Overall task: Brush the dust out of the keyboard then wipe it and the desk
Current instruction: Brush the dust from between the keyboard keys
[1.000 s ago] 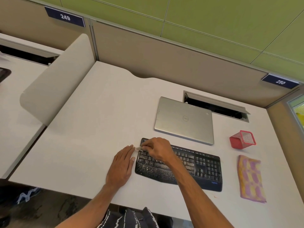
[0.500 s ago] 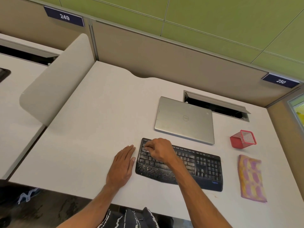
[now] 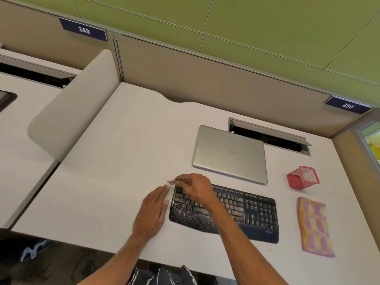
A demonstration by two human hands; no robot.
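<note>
Still brushing, I judge: my right grip [image 3: 193, 188] clamps the blurred brush [image 3: 171, 182] at the dusty keyboard's [image 3: 257, 212] ten o'clock corner. My left grip [image 3: 153, 210] lies flat, fingers straight. The cloth [image 3: 314, 227] at three o'clock is untouched.

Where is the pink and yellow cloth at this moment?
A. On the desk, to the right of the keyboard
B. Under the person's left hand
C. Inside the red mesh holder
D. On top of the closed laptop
A: the cloth lies flat on the desk, to the right of the keyboard and nearer to the person than the red mesh holder; neither hand touches it.
</note>
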